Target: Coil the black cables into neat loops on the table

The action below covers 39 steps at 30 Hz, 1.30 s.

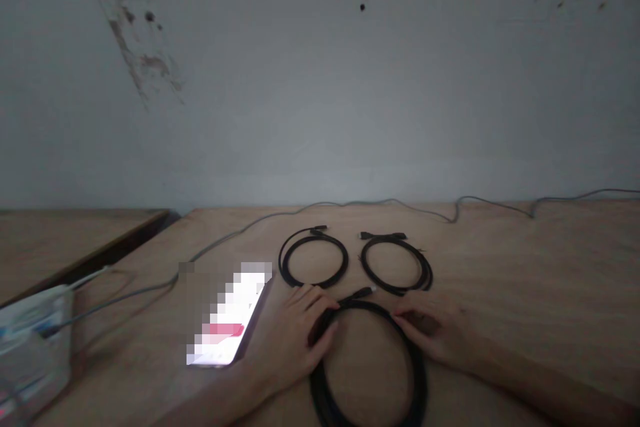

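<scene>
A coiled black cable (419,380) lies on the wooden table in front of me, its lower end cut off by the picture edge. At its upper left, my left hand (299,333) curls fingers and thumb around the loop. My right hand (443,328) pinches the upper right of the same coil between thumb and fingers. A dark plug with a pale tip (364,292) sticks out at the top of this loop. Just beyond my hands lie another black cable coil (345,260) on the left and one more coil (367,270) on the right, both with their plugs at the back.
Left of my left hand lies a phone (235,313) with a lit, pixelated screen. A white power strip (35,347) stands at the far left, with a grey cord (220,240) running along the back. Behind the table (540,267) rises a stained wall (320,93).
</scene>
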Each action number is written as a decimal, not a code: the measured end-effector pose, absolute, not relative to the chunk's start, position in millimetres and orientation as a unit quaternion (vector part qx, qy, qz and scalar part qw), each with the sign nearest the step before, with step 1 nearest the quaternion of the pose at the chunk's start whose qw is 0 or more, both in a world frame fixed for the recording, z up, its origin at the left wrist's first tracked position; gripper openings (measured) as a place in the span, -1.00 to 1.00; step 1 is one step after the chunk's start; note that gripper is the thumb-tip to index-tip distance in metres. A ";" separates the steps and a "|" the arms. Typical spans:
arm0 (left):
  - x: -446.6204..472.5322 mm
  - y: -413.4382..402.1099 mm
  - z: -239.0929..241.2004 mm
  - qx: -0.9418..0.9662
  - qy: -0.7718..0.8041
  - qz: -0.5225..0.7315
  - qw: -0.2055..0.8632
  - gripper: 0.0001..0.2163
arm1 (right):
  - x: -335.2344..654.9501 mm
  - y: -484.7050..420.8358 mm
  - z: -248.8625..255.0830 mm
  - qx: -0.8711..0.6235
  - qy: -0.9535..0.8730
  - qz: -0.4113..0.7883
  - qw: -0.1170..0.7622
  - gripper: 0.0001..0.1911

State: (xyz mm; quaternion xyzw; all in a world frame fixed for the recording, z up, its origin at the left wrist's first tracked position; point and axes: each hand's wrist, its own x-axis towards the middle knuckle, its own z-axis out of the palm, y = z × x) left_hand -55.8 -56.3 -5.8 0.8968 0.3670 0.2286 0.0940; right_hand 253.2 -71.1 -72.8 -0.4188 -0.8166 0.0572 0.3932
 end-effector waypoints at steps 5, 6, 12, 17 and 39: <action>-36.1 -59.4 -8.3 0.865 0.419 0.253 0.113 -0.86 | 253.3 -70.6 -69.2 -0.394 -0.819 0.073 0.411 -0.88; -33.8 -59.6 -10.2 0.861 0.425 0.255 0.113 -0.85 | 253.6 -70.5 -69.1 -0.394 -0.819 0.074 0.410 -0.89; -35.3 -55.8 -21.5 0.866 0.411 0.267 0.099 -0.79 | 254.1 -70.9 -66.9 -0.408 -0.813 0.085 0.407 -0.88; -38.4 -52.1 -21.8 0.874 0.393 0.267 0.102 -0.78 | 251.1 -72.0 -56.6 -0.401 -0.817 0.088 0.405 -0.88; -23.1 -46.3 -7.4 0.861 0.447 0.231 0.069 -0.86 | 252.2 -71.5 -53.7 -0.402 -0.818 0.100 0.400 -0.91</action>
